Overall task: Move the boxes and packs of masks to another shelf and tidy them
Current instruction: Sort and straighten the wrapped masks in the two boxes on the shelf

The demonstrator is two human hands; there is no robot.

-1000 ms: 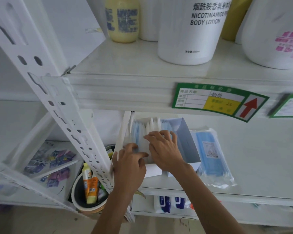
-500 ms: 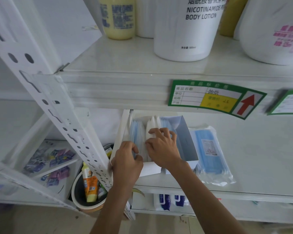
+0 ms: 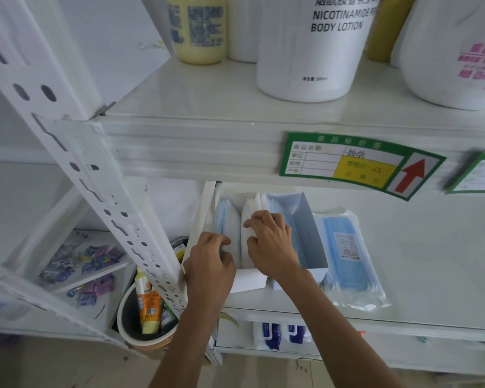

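The right hand (image 3: 269, 242) curls its fingers over the upright masks (image 3: 249, 219), pinching them; the left hand (image 3: 210, 261), at eight o'clock, grips the blue ones. The box (image 3: 311, 242) runs twelve-to-six, with a sealed pack (image 3: 345, 253) at three o'clock.

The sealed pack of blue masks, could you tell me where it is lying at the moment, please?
In the head view, the sealed pack of blue masks lies flat on the middle shelf, just right of the open mask box that both hands work in.
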